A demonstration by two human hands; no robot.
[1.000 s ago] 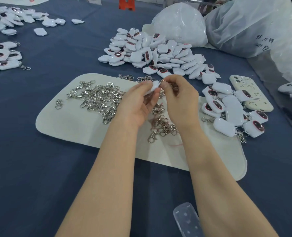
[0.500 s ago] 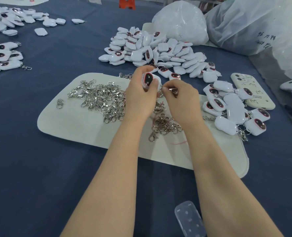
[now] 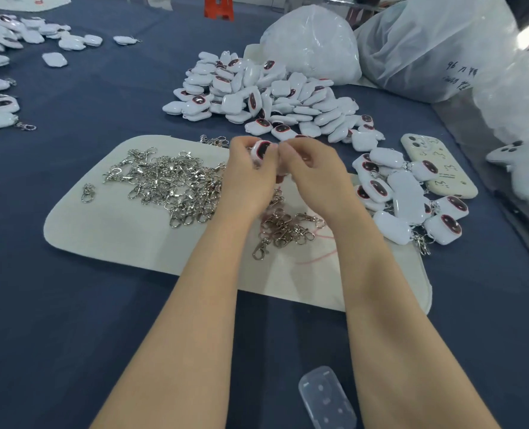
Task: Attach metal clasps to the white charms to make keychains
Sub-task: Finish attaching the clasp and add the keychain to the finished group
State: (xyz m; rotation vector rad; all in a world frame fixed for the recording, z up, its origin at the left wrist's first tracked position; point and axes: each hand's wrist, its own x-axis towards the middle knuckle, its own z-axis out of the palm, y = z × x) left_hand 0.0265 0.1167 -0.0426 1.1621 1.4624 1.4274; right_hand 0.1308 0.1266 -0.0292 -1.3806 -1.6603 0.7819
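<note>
The left hand (image 3: pixel 247 178) grips one white charm (image 3: pixel 261 150) in curled fingers, held up above the far edge of the pale mat (image 3: pixel 117 236), just right of the big heap of clasps (image 3: pixel 170 184). The right hand (image 3: pixel 316 178) meets the charm's right edge with its fingers curled in. Whether they pinch a clasp there I cannot tell, since the spot is hidden and blurred. The likely trouble is at that joint: the charm looks smooth and glossy, so it may twist in the grip as the ring is forced on, and a small clasp could slip out and drop into the smaller tangle of clasps (image 3: pixel 288 227) below (hard to pick out again). A half-closed ring might also let the charm fall off later among the finished keychains (image 3: pixel 405 193). The charm shows its dark, red-rimmed oval face toward the camera, and its long axis stands nearly upright, with the top leaning slightly right.
</note>
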